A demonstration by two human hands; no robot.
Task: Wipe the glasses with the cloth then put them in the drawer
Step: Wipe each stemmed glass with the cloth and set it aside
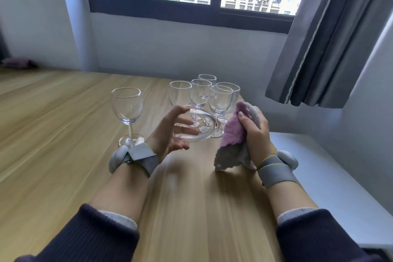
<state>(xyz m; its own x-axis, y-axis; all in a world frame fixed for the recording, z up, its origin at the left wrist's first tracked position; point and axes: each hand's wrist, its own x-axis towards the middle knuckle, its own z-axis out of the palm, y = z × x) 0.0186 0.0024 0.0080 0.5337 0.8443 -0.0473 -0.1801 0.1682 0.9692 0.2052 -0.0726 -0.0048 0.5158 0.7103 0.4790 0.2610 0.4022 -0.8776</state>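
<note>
Farthest left on the wooden table we have a tall wine glass standing upright, apart from the others and untouched. Next comes our left hand, palm turned inward, fingers curled loosely round a clear glass that we hold tipped on its side above the table. Its long axis runs roughly left to right, and what looks like its open rim faces the right hand; the glass is so transparent that we cannot be sure which end is which. Behind it stands a cluster of stemmed glasses, upright and close together, the right-hand ones ribbed. Then our right hand grips a bunched purple and grey cloth, thumb pressed on top, fingers wrapped round it. Cloth and held glass sit just beside each other, not touching. We judge the wipe is about to start: the cloth hand is nearer and need only travel leftward into the glass. No drawer is in view.
</note>
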